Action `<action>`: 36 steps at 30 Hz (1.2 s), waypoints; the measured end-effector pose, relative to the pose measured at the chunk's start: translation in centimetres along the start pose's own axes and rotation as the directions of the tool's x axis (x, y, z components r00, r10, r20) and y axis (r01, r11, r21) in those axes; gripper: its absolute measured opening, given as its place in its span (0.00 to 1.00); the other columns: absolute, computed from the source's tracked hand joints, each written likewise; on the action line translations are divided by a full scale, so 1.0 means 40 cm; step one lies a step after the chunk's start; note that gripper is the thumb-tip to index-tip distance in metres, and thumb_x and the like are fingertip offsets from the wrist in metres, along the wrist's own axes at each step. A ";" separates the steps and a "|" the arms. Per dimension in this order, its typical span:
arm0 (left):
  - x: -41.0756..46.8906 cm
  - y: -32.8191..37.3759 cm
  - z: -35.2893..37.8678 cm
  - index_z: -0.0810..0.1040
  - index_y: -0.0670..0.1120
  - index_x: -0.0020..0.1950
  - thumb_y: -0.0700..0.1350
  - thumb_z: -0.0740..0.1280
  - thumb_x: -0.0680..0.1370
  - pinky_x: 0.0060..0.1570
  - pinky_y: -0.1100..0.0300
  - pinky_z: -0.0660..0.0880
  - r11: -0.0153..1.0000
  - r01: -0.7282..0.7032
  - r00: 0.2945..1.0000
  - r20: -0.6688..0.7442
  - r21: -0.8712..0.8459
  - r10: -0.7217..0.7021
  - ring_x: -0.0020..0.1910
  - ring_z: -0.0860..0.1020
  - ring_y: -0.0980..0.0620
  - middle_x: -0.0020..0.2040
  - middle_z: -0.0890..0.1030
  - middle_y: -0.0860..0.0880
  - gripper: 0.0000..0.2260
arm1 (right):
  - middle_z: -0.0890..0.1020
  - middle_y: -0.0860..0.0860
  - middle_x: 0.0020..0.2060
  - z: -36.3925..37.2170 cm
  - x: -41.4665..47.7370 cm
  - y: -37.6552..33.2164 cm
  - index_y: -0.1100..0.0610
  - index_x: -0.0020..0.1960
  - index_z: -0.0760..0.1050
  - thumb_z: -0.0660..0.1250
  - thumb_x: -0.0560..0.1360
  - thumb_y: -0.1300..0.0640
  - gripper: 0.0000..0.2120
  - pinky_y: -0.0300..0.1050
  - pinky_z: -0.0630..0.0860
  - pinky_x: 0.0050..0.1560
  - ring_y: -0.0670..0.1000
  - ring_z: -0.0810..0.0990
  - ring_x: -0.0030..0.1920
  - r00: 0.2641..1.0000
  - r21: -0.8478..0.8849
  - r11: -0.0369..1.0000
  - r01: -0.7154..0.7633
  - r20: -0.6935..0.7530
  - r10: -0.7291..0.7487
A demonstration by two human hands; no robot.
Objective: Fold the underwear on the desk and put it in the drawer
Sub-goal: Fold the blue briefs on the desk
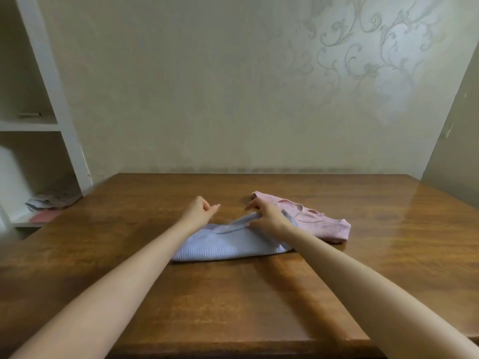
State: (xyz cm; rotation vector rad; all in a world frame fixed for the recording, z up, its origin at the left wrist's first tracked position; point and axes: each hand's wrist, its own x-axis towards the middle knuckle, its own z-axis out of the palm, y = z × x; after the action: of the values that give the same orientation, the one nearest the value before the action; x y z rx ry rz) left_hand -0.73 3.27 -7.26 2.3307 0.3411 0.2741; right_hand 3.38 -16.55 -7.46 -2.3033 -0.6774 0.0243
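Your right hand pinches the raised far edge of the blue underwear, which lies mid-desk, just in front of the pink underwear. Your left hand hovers loosely curled, holding nothing. Draw that edge straight toward you and press the left side flat for an even fold.

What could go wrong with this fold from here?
Only the right hand grips the lifted edge of the blue underwear, while the left hand holds nothing, so the fold may land crooked. The pink underwear lies right beside that grip on the desk, so it could get snagged or dragged along.
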 end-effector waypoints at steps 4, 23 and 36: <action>-0.023 -0.041 -0.034 0.54 0.35 0.74 0.60 0.60 0.77 0.67 0.48 0.64 0.847 0.240 0.971 -0.093 0.475 -0.222 0.71 0.64 0.38 0.73 0.62 0.36 0.37 | 0.78 0.56 0.57 0.043 0.003 0.011 0.55 0.57 0.75 0.65 0.71 0.61 0.15 0.50 0.73 0.56 0.58 0.76 0.58 0.996 -0.232 0.972 -0.021 -0.088 0.000; -0.103 0.095 -0.084 0.76 0.46 0.37 0.46 0.66 0.77 0.33 0.71 0.71 0.926 0.010 0.968 0.236 -0.376 0.085 0.33 0.77 0.57 0.35 0.78 0.50 0.09 | 0.80 0.49 0.55 0.075 -0.084 -0.050 0.53 0.60 0.76 0.63 0.74 0.52 0.16 0.43 0.70 0.61 0.49 0.77 0.59 0.995 0.411 0.907 0.090 -0.008 -0.095; -0.084 0.087 0.066 0.75 0.44 0.55 0.41 0.66 0.75 0.58 0.50 0.75 0.886 -0.459 0.841 -0.352 -0.060 0.412 0.57 0.76 0.49 0.55 0.79 0.47 0.09 | 0.77 0.57 0.34 -0.084 -0.042 0.007 0.62 0.43 0.71 0.62 0.76 0.66 0.04 0.41 0.78 0.31 0.51 0.80 0.30 0.849 0.726 0.490 -0.483 0.252 0.464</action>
State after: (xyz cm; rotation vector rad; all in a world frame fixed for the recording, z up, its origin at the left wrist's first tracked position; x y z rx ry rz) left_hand -2.56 -1.91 -6.94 2.1917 -0.0632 0.8936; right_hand 2.76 -19.66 -5.43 -1.5467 0.0413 0.5128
